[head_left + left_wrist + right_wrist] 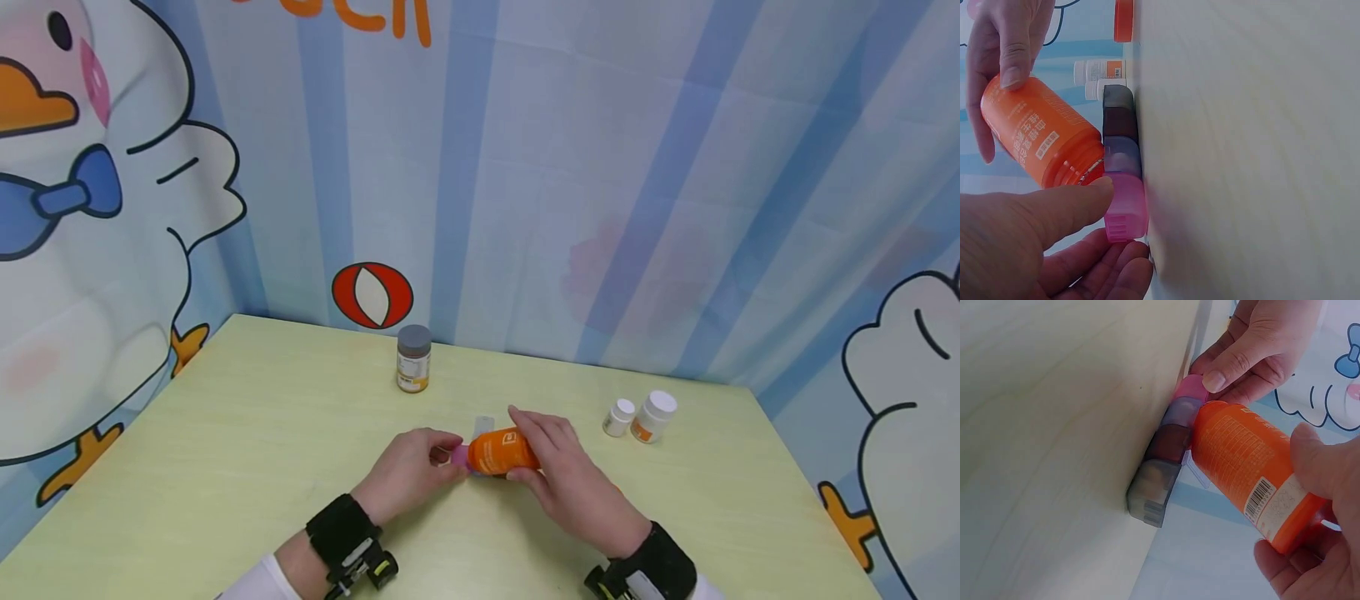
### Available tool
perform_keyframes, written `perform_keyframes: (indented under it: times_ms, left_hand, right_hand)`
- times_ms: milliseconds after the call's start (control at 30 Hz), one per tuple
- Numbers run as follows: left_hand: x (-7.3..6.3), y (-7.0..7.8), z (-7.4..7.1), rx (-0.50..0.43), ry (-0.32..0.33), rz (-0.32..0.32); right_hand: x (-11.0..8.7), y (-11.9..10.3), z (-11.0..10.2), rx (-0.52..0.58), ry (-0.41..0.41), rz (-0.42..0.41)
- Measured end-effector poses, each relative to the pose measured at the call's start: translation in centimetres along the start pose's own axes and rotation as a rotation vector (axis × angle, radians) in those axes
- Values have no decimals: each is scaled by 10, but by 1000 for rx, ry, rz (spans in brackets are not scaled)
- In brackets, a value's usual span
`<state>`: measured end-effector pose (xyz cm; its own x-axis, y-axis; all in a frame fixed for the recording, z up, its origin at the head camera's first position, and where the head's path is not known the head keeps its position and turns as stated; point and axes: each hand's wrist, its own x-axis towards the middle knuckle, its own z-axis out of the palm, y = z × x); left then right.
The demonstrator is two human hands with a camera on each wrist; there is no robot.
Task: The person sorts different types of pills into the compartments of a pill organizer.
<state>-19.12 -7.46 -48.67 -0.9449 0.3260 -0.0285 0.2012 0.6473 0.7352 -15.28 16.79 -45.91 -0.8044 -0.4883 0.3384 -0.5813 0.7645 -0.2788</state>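
A small pill organizer [1125, 203] lies on the table, its row of compartments running from pink through bluish-purple and dark red to grey. My left hand [411, 468] holds its pink end, thumb on top and fingers against the end. In my right hand [573, 487] is an orange pill bottle [501, 452], gripped around its base end and tilted. The uncapped mouth points down at the organizer, by the bluish-purple and pink compartments in the left wrist view. A clear raised lid [484, 426] shows behind the bottle. What is inside the compartments cannot be made out.
A brown bottle with a grey cap [413, 358] stands at the back of the table. Two white-capped bottles, one small [618, 417] and one larger [654, 416], stand at the right. An orange round piece [1124, 20] sits on the table beyond the organizer.
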Motion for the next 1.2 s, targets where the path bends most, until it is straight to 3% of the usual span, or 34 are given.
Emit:
perform_keyframes:
  times_ms: [267,433,667,900,1067,1200]
  left_hand:
    - [0,0,0,1,2,-2]
    - [1,0,1,-2,4,-17]
    - [1,-1,3,3,5,-28]
    - [0,-1,2,-1,5,-38]
    - [0,-1,2,0,0,-38]
    - [0,-1,2,-2,3,-36]
  right_hand:
    - [0,-1,0,-43,-7,90]
    - [0,-2,-7,-42,-56,125]
    - [-2,0,-17,-80,-123,135]
    - [-6,5,-10,-147,-176,101]
    - [-7,7,-9,-125,-175,95]
    - [-5,4,-14,-27,-156,121]
